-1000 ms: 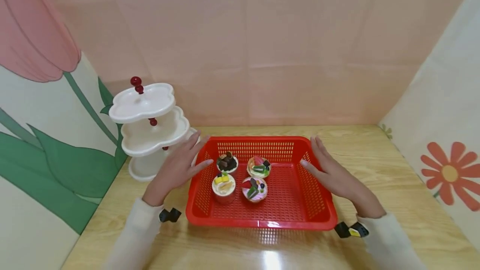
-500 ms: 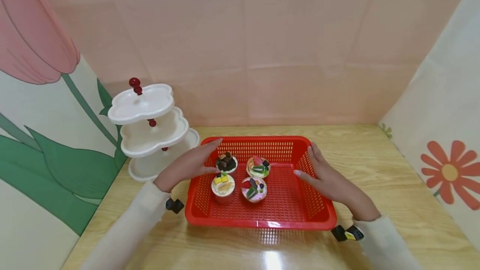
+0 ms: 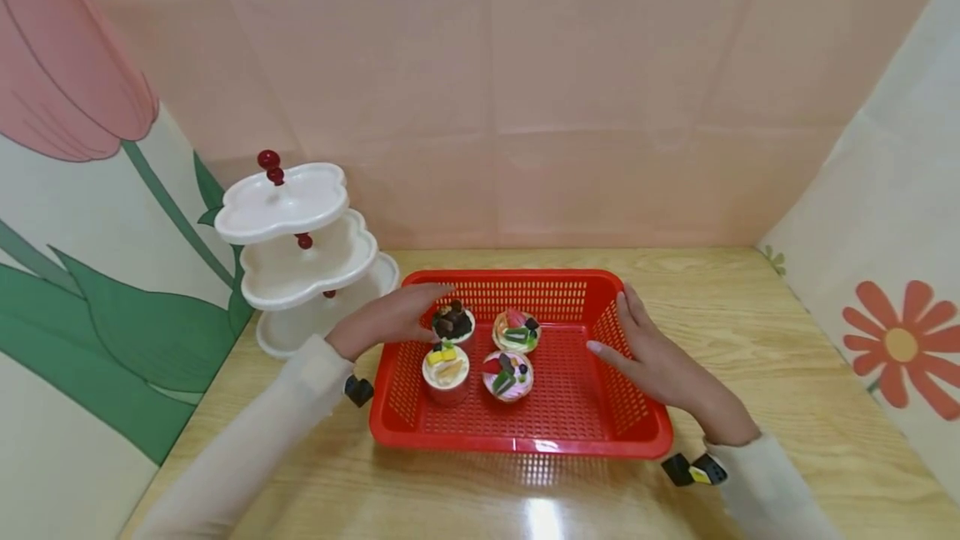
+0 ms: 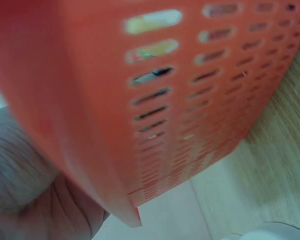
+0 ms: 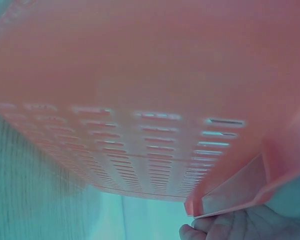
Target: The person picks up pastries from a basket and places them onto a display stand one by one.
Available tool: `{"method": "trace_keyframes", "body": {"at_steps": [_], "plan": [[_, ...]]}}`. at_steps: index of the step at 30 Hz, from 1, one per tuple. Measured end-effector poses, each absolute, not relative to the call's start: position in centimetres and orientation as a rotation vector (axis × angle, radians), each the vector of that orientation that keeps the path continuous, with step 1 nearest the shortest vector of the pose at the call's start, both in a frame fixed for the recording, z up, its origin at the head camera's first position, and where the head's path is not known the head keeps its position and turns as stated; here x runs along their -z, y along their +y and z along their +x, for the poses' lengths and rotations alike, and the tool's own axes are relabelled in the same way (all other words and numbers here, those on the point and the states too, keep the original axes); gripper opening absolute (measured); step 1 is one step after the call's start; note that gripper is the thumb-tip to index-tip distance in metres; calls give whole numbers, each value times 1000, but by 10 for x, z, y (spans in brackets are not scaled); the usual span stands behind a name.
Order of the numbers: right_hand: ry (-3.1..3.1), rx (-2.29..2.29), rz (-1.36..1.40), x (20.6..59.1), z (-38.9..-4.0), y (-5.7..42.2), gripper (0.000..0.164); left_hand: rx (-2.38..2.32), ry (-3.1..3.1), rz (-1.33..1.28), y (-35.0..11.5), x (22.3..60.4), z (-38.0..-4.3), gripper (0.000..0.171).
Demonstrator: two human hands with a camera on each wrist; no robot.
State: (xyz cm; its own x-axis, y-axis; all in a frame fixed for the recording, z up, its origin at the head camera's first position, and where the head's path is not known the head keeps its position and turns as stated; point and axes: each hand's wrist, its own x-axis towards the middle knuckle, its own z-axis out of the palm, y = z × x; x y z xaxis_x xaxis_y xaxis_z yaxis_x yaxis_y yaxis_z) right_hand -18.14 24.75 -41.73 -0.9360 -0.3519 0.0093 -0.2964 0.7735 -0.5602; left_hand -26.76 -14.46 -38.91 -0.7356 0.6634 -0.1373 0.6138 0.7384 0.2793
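While one basket (image 3: 517, 447) holds four cupcakes (image 3: 507, 378), two hands (image 3: 392, 319) (image 3: 666, 363) flank it.

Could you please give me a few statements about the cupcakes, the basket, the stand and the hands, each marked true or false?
1. Four cupcakes show inside the red basket. True.
2. The white stand is to the right of the red basket. False; it is to the left.
3. The right hand is at the red basket's right side. True.
4. The chocolate-topped cupcake is on the white stand. False; the chocolate-topped cupcake is in the red basket, close to the left hand.
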Motion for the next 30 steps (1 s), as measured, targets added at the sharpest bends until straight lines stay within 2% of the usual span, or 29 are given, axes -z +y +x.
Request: {"method": "trace_keyframes", "body": {"at_steps": [9,30], "plan": [[2871,909,-514,415,-174,249,95,-343,2681,1004,-139,394,-271,73],[2928,849,-495,422,-172,244,97,-329,2659,958,-130,403,-276,82]]}}
